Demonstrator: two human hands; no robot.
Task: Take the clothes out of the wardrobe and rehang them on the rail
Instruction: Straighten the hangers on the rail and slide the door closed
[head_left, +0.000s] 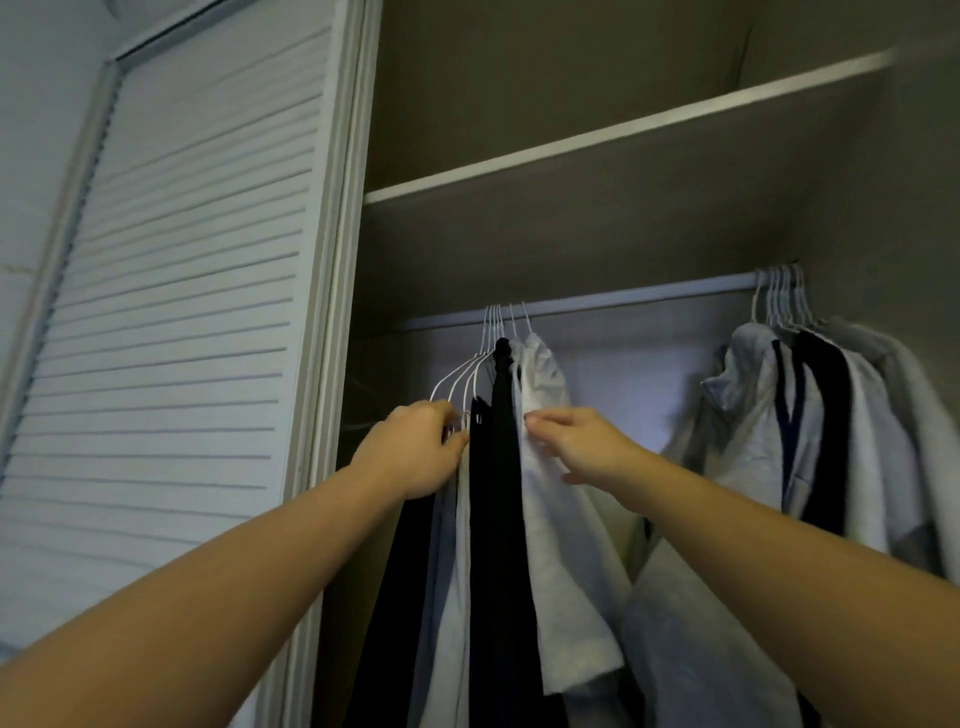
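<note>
While both arms reach up into the open wardrobe, the left hand (415, 449) has its grip closed around the lower wires of several white hangers (467, 374). Right hand (574, 441) pinches the white shirt (550, 467) beside a black garment (501, 467). Both bunches of clothes hang on the rail (623, 300); second bunch (810, 415) far right. Louvred door (171, 312) stands left; shelf (597, 137) above, interior dim.
</note>
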